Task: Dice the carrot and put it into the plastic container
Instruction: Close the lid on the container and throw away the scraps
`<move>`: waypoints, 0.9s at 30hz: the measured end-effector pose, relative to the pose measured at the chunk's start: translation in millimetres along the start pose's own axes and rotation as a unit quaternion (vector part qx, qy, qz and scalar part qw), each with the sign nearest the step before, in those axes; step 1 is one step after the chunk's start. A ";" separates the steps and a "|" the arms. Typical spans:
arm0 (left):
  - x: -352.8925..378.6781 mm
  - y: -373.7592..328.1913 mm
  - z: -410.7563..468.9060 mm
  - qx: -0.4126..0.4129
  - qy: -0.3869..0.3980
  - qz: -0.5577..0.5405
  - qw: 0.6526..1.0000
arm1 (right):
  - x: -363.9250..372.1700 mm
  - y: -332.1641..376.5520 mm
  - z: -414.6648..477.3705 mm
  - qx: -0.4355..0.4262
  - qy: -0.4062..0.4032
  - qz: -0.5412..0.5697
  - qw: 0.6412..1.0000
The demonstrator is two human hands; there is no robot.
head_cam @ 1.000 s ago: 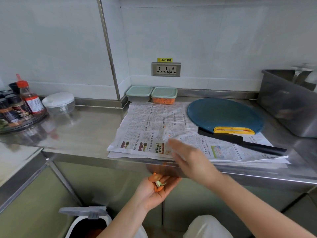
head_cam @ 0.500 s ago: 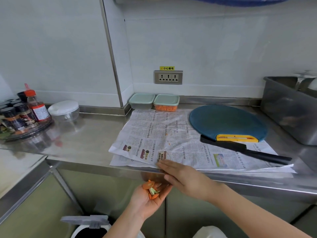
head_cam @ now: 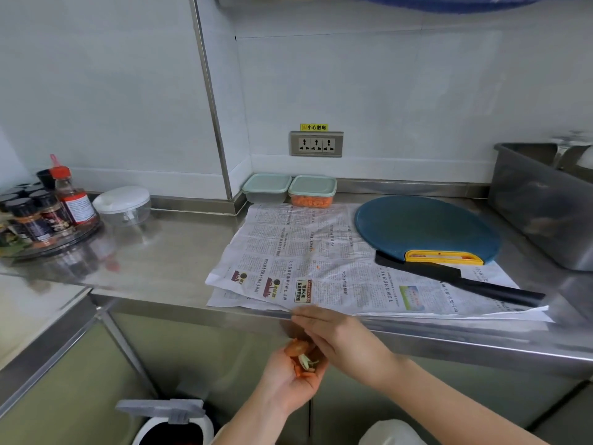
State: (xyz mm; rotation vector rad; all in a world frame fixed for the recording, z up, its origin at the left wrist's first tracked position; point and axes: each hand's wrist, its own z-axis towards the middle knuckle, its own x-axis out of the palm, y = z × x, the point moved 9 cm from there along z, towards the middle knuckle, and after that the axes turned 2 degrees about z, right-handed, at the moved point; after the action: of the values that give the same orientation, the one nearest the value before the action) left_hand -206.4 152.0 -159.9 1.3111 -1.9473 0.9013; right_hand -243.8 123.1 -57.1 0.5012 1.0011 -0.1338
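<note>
Lower centre of frame: left hand (head_cam: 286, 379) palm up, loosely cupped, not clenched, carrot scraps (head_cam: 301, 356) lying in it. Right hand (head_cam: 341, 338) flat with straight fingers at the counter edge (head_cam: 449, 340), just above the left palm, holding nothing. Diced carrot sits in the lidded plastic container (head_cam: 312, 191) at the back wall, centre frame. Knife (head_cam: 462, 281) rests on the newspaper (head_cam: 305, 252), lower right of the blue board (head_cam: 426, 226).

You have one view only, from the camera on your head. It faces forward and down, close over the newspaper (head_cam: 321, 261) on the steel counter (head_cam: 154, 258); the wall (head_cam: 401, 75) rises behind the newspaper, the bin (head_cam: 173, 423) sits below it.
</note>
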 end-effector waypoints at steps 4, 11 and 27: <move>1.0 0.4 -1.7 -0.013 0.005 0.001 1.000 | -4.7 9.2 -4.9 -0.034 -0.019 0.007 0.999; 3.9 -2.9 3.2 0.006 0.019 0.025 0.999 | -25.3 -11.3 -23.0 0.036 -0.075 -0.004 0.997; -16.4 -10.4 3.0 0.018 -0.038 0.071 0.997 | 6.5 8.9 -32.9 0.006 -0.069 -0.185 0.980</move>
State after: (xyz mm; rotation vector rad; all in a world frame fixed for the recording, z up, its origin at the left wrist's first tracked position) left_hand -191.8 155.3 -172.6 1.2573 -2.1134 0.9711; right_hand -262.6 146.9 -73.8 0.3080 0.9496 -0.5009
